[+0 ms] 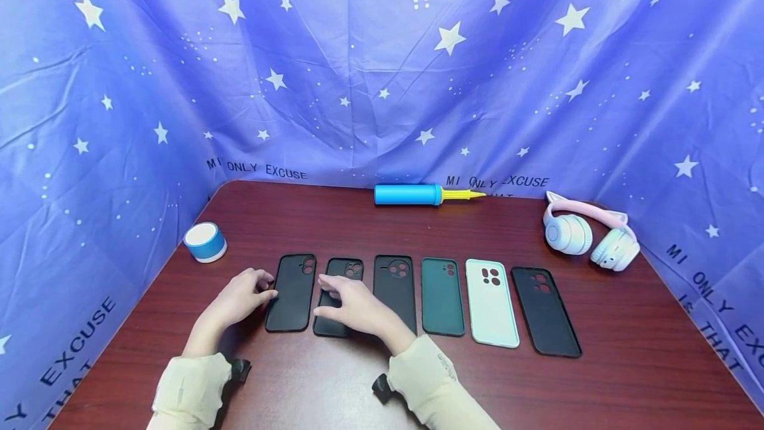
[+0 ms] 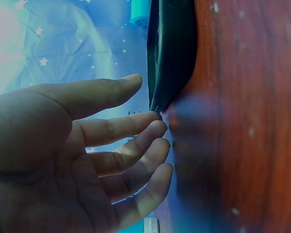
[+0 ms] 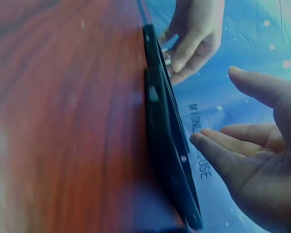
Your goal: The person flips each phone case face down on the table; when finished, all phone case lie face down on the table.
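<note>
A row of phone cases lies flat on the table. My left hand is at the left edge of the leftmost black case; in the left wrist view its index fingertip is right at a corner of that case, thumb raised apart. Over the second black case hovers my right hand, fingers loosely extended with nothing between them, hiding part of it. The right wrist view shows those fingers beside the case edges. Rightward follow a third black case, a dark green one and a pale mint one.
Another black case ends the row, tilted slightly. Cat-ear headphones sit at the back right. A blue hand pump with a yellow nozzle lies along the back edge. At left stands a blue-and-white cylinder. Starry curtains surround the table.
</note>
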The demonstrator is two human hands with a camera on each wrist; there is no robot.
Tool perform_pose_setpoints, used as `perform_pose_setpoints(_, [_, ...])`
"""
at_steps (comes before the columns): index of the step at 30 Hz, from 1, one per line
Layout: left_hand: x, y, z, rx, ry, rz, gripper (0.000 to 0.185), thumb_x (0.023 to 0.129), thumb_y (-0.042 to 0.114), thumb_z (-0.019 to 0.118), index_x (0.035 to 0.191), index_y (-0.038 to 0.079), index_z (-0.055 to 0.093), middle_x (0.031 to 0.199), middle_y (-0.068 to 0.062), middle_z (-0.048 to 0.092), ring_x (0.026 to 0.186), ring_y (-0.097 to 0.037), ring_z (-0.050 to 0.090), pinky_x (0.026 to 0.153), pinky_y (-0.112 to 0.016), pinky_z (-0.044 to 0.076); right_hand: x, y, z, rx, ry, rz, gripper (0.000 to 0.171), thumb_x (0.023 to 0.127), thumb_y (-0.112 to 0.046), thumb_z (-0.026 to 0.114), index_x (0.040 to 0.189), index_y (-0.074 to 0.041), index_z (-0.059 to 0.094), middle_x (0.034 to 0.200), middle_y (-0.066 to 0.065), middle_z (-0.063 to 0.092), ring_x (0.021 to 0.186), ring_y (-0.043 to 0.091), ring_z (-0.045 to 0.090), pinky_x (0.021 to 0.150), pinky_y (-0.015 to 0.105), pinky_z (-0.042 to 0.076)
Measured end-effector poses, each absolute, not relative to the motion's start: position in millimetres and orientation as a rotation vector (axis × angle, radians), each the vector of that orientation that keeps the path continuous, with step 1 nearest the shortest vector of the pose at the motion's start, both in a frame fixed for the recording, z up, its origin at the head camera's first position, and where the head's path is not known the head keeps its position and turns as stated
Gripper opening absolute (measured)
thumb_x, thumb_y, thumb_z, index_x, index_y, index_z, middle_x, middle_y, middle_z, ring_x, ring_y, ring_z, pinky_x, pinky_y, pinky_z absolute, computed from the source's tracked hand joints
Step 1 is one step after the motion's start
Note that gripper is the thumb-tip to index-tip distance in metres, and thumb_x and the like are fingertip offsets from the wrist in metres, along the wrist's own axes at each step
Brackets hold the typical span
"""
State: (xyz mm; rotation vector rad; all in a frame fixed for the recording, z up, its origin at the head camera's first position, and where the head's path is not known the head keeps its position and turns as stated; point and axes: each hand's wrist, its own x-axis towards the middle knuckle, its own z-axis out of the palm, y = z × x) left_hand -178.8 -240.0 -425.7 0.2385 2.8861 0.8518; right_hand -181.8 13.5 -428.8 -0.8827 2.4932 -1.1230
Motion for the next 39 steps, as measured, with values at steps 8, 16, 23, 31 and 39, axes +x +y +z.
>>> perform_pose_setpoints(8, [-179.4,-239.9,-426.5,0.23,2.875,0.844,0.03,0.088,0.012,0.066,0.107,-0.011,0.064,0.088,-0.013,0.061,0.08,-0.02,0.057,0.073,-0.037,0.05,-177.1,-3.3,-432.4,-0.85,2.509,-1.058,0.07,0.092,-0.034,0.065,0.148,-0.002,0.037,0.148,0.011,0.048,0.129,0.019,0.054,0.107,0.026,0.045])
perform_pose_setpoints(16, [-179.5,-239.7,-428.7,0.225,2.864,0.856,0.028,0.088,0.011,0.065,0.106,-0.01,0.064,0.089,-0.011,0.06,0.079,-0.018,0.055,0.072,-0.034,0.049,-173.0,-8.8,-433.2,-0.927,2.574,-0.904,0.072,0.092,-0.039,0.064,0.147,-0.001,0.038,0.147,0.012,0.048,0.128,0.016,0.054,0.108,0.028,0.045])
perform_pose_setpoints(23, [-181.0,-240.4,-431.3,0.22,2.83,0.919,0.033,0.089,0.011,0.065,0.111,-0.012,0.06,0.092,-0.014,0.062,0.073,-0.014,0.056,0.07,-0.031,0.048,-172.0,-10.8,-433.0,-0.943,2.583,-0.868,0.073,0.092,-0.039,0.064,0.147,-0.001,0.037,0.149,0.011,0.046,0.133,0.017,0.049,0.111,0.029,0.042])
perform_pose_setpoints(31, [-182.2,-241.7,-433.5,0.168,2.776,1.03,0.034,0.091,0.01,0.063,0.116,-0.013,0.057,0.096,-0.017,0.066,0.069,-0.013,0.059,0.064,-0.028,0.049,-171.0,-12.4,-434.4,-0.959,2.573,-0.882,0.073,0.091,-0.038,0.065,0.147,0.001,0.037,0.149,0.012,0.045,0.136,0.018,0.046,0.111,0.029,0.041])
perform_pose_setpoints(39, [-182.1,-241.8,-434.3,0.105,2.744,1.114,0.03,0.09,0.002,0.061,0.114,-0.016,0.057,0.093,-0.018,0.065,0.077,-0.02,0.065,0.065,-0.033,0.057,-170.4,-15.3,-435.7,-0.952,2.568,-0.871,0.074,0.091,-0.039,0.065,0.147,0.0,0.037,0.151,0.013,0.043,0.138,0.019,0.044,0.113,0.028,0.039])
